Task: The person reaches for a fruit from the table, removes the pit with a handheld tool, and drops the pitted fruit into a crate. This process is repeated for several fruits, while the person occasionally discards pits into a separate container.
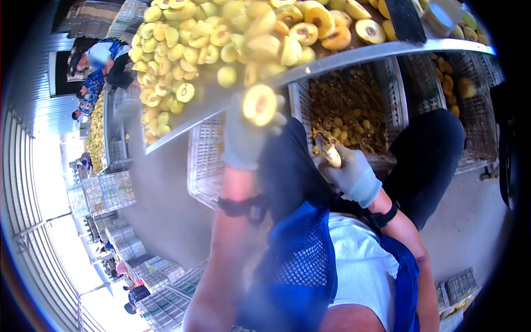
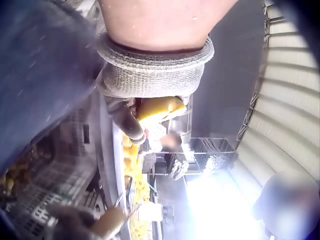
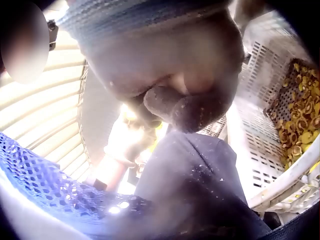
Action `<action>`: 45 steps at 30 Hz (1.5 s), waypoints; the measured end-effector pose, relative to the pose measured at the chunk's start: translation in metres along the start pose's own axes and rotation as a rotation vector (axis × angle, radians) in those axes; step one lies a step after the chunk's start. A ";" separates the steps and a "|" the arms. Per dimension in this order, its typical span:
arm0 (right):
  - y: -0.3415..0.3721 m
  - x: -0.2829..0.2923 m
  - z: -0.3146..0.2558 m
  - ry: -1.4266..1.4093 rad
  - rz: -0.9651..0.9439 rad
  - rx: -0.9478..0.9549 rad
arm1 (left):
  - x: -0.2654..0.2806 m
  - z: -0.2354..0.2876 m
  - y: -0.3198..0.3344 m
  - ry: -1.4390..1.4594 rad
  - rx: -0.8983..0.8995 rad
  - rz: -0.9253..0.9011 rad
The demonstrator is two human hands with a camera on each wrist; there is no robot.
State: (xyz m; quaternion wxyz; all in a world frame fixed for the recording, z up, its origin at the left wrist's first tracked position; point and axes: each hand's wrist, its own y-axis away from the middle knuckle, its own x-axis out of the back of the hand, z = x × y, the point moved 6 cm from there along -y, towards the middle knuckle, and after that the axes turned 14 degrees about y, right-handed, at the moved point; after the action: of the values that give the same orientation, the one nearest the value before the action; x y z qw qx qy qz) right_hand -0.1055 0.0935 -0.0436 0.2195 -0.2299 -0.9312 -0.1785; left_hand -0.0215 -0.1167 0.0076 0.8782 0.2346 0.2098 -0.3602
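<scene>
While the left hand (image 1: pixel 240 135), in a pale knit glove, grips a round yellow fruit half (image 1: pixel 259 105) with a brown middle just by the table's smooth metal rim (image 1: pixel 354 58), the gloved right hand (image 1: pixel 351 172) has its fingers curled round a small pale-handled tool (image 1: pixel 332 155) with a thin metal end. Smooth, rounded halves (image 1: pixel 188 47) heap up on the table, and a slotted plastic crate (image 1: pixel 397 91) sits below, holding brownish scraps (image 1: pixel 345 105).

"Any writing you can read?"
"None — just pale marks (image 1: pixel 242 328) low on the blue vest (image 1: pixel 304 249), at the near side, cut off and too small to make out."
"No numbers?"
"None legible."
</scene>
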 end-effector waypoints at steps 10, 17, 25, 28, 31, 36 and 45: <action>0.010 -0.003 -0.003 -0.267 -0.066 -0.175 | -0.037 -0.078 0.049 -0.269 -0.010 -0.073; 0.020 0.002 -0.009 -0.206 -0.162 -0.215 | -0.040 -0.079 0.055 -0.411 -0.272 -0.034; 0.030 -0.018 0.003 -0.494 -0.474 -0.352 | -0.039 -0.072 0.065 -0.671 -0.374 0.011; 0.029 -0.010 -0.004 -0.455 -0.425 -0.382 | -0.035 -0.070 0.061 -0.636 -0.330 -0.068; 0.028 -0.004 -0.009 -0.420 -0.366 -0.358 | -0.041 -0.062 0.066 -0.474 -0.166 -0.069; 0.027 -0.005 -0.013 -0.314 -0.306 -0.237 | -0.061 -0.059 0.079 -0.752 -0.289 0.034; 0.028 -0.027 0.012 -0.306 -0.424 -0.207 | -0.052 -0.069 0.073 -0.642 -0.231 -0.051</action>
State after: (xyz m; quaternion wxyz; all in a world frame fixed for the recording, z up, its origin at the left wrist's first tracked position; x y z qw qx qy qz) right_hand -0.0741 0.1126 -0.0601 0.0093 -0.0753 -0.9576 -0.2778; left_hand -0.0159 -0.0034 -0.0007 0.9108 0.0028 -0.0318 -0.4115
